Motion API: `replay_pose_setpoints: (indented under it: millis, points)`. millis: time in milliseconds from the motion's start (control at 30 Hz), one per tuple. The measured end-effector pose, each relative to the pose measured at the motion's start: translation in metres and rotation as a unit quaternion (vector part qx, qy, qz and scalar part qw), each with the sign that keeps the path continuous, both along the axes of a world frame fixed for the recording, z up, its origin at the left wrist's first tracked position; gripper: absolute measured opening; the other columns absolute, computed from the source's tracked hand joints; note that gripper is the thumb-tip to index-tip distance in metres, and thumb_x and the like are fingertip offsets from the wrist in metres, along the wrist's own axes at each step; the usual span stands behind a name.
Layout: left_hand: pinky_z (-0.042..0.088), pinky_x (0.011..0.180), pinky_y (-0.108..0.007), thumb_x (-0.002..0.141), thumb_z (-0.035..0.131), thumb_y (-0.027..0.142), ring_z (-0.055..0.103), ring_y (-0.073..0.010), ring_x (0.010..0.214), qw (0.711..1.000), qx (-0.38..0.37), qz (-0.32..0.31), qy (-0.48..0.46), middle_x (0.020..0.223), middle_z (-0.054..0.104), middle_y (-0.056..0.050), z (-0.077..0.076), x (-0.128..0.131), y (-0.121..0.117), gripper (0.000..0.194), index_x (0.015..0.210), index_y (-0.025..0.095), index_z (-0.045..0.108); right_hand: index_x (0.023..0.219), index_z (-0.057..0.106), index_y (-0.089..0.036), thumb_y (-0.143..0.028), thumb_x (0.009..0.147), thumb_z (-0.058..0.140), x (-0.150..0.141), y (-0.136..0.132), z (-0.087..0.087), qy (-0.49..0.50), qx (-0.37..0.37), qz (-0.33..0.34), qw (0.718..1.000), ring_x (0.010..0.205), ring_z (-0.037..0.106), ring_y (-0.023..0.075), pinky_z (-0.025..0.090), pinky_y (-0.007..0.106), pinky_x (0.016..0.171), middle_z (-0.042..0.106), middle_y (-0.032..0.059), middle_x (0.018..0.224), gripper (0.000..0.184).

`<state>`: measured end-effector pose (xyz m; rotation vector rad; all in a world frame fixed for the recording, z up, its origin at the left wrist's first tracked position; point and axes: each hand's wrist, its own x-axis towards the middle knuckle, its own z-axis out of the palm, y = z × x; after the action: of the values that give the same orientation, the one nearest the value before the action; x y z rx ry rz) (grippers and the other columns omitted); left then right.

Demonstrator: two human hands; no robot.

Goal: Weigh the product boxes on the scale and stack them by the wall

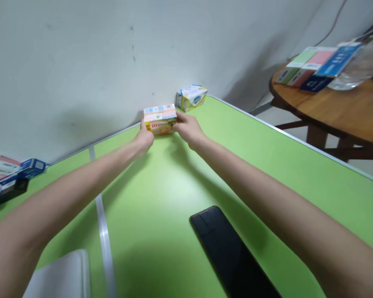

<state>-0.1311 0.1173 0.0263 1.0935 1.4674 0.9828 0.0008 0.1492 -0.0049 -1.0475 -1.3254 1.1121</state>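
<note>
Both my hands are stretched far forward to a small printed carton with a pale pink-and-white top and an orange-yellow front, close to the wall. My left hand closes on its left side, the fingers partly hidden behind it. On the opposite side my right hand grips the right edge, thumb toward the front. Just behind and to the right, a white and yellow box rests against the wall. Whether the carton touches the tabletop is hard to tell.
A black smartphone lies on the green table. At left are several boxes; a white object sits at the lower left. A round wooden table at right holds boxes and a clear plastic container.
</note>
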Motion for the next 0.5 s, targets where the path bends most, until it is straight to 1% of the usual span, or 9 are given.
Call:
replay_pose_setpoints:
  millis: [67,133,233,267,333,400,433,467,500]
  points:
    - [0.039,0.106,-0.048,0.061,0.052,-0.005,0.042,-0.0271,0.133,1.0,0.001,-0.007,0.027,0.14,0.051,-0.008,-0.004,-0.02,-0.031,0.095,0.144,0.028,0.022,0.106,0.063,-0.019,-0.007,0.051,0.047,-0.014,-0.039,0.004,0.033,-0.035,0.021,0.999,0.113,0.06,0.0275,0.043,0.048,0.102,0.069,0.0052,0.114,0.059]
    - [0.033,0.11,-0.046,0.054,0.05,-0.008,0.037,-0.0274,0.136,1.0,0.006,-0.007,0.025,0.146,0.043,-0.01,-0.008,-0.04,-0.068,0.104,0.147,0.025,0.016,0.119,0.056,-0.021,-0.008,0.051,0.049,-0.029,-0.079,0.005,0.058,-0.086,0.036,0.994,0.118,0.057,0.0282,0.044,0.048,0.102,0.063,0.0071,0.127,0.07]
    - [0.015,0.118,-0.042,0.05,0.047,-0.008,0.023,-0.0272,0.143,0.999,0.027,-0.019,0.025,0.154,0.028,-0.013,-0.012,-0.067,-0.132,0.109,0.15,0.017,0.01,0.132,0.047,-0.024,-0.013,0.056,0.055,-0.05,-0.144,0.004,0.057,-0.137,0.044,0.988,0.13,0.048,0.0279,0.038,0.048,0.108,0.051,0.0082,0.141,0.077]
    - [0.009,0.119,-0.041,0.05,0.046,-0.007,0.017,-0.0272,0.145,0.999,0.032,-0.025,0.029,0.157,0.022,-0.014,-0.013,-0.075,-0.154,0.109,0.15,0.014,0.008,0.134,0.045,-0.025,-0.016,0.058,0.058,-0.055,-0.165,0.002,0.05,-0.148,0.044,0.987,0.133,0.044,0.028,0.036,0.047,0.109,0.047,0.0079,0.145,0.078]
    - [0.001,0.119,-0.037,0.05,0.048,-0.006,0.002,-0.0283,0.147,0.999,0.025,-0.018,0.044,0.159,0.007,-0.017,-0.014,-0.088,-0.197,0.11,0.15,0.007,0.003,0.138,0.041,-0.028,-0.024,0.063,0.062,-0.064,-0.205,-0.003,0.024,-0.169,0.042,0.984,0.138,0.037,0.0289,0.036,0.047,0.11,0.043,0.0064,0.149,0.078]
    - [-0.001,0.119,-0.036,0.052,0.049,-0.005,-0.007,-0.0284,0.147,0.999,-0.002,-0.018,0.039,0.16,-0.002,-0.017,-0.013,-0.097,-0.239,0.111,0.15,0.004,-0.004,0.139,0.042,-0.028,-0.033,0.067,0.064,-0.071,-0.241,-0.009,-0.004,-0.17,0.024,0.985,0.14,0.033,0.0306,0.033,0.048,0.111,0.042,0.0057,0.149,0.075]
    - [0.0,0.119,-0.037,0.054,0.049,-0.004,-0.007,-0.0287,0.146,0.999,-0.012,-0.018,0.031,0.16,-0.003,-0.016,-0.012,-0.101,-0.26,0.11,0.15,0.005,-0.006,0.139,0.043,-0.027,-0.037,0.069,0.064,-0.074,-0.258,-0.012,-0.021,-0.168,0.013,0.986,0.139,0.035,0.033,0.031,0.051,0.112,0.043,0.0058,0.149,0.073]
    - [0.001,0.119,-0.038,0.057,0.049,-0.003,-0.006,-0.0289,0.147,0.999,-0.018,-0.018,0.021,0.16,-0.002,-0.015,-0.01,-0.103,-0.281,0.109,0.15,0.006,-0.006,0.138,0.044,-0.026,-0.041,0.071,0.064,-0.077,-0.275,-0.014,-0.04,-0.17,-0.003,0.985,0.136,0.038,0.0363,0.032,0.055,0.111,0.045,0.0063,0.147,0.072]
    - [0.004,0.119,-0.039,0.059,0.048,-0.002,-0.002,-0.0288,0.147,1.0,-0.012,-0.009,0.009,0.16,0.002,-0.015,-0.009,-0.104,-0.302,0.106,0.15,0.006,-0.005,0.14,0.043,-0.025,-0.043,0.074,0.063,-0.079,-0.293,-0.017,-0.056,-0.168,-0.002,0.984,0.134,0.041,0.0384,0.035,0.057,0.108,0.045,0.0067,0.147,0.071]
